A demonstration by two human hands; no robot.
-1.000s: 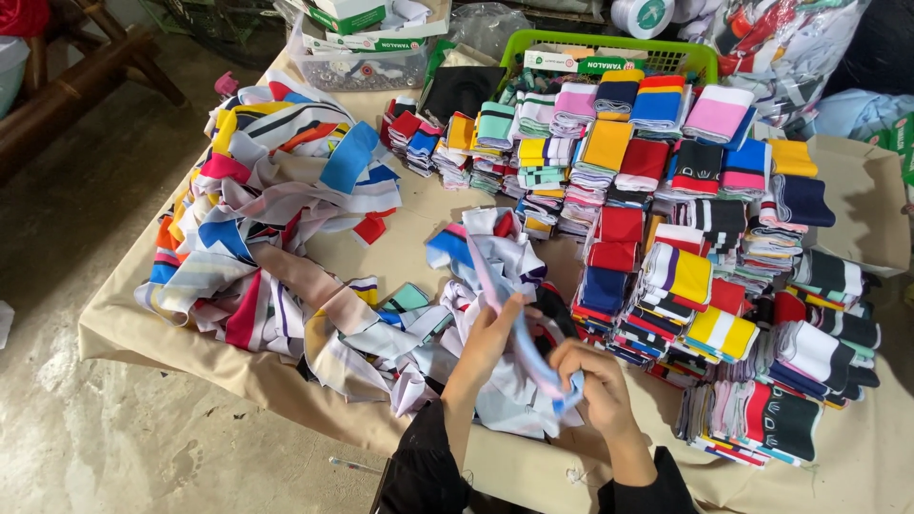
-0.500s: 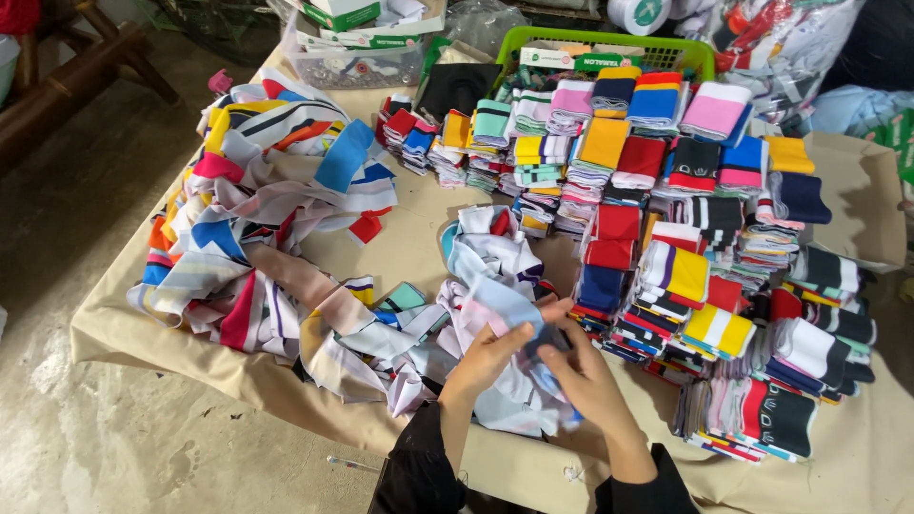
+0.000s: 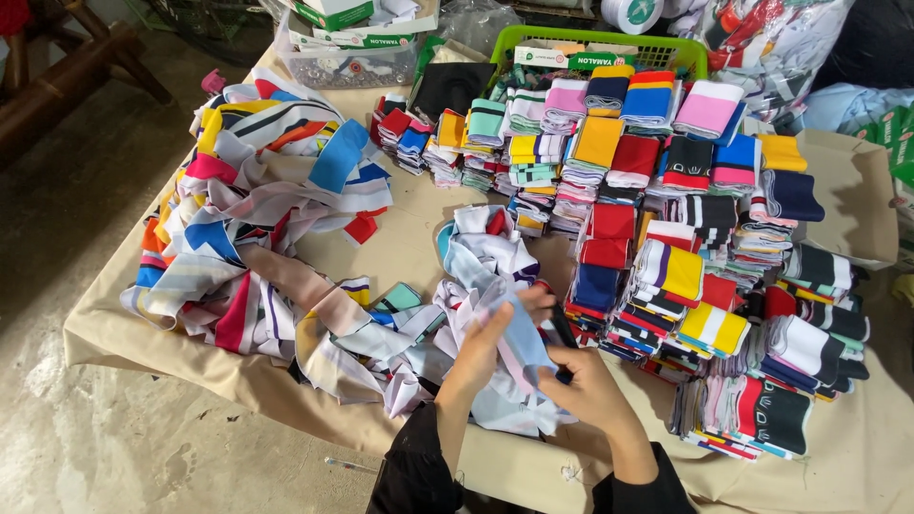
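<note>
Both hands shifting lower-centre w/ pale blue fabric strip (image 3: 522, 345); left hand (image 3: 481, 357) & right hand (image 3: 583, 385) pinching it. Looks soft, light, floppy — grab by edges.

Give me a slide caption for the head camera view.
Two hands, left hand and right hand, grip a pale fabric strip beside stacked colourful bands.

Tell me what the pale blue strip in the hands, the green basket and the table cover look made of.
Pale blue strip: soft knit fabric, matte; it drapes limply.
Green basket: likely moulded plastic, slightly glossy, slotted walls.
Table cover: tan woven cloth, matte, creased.
</note>
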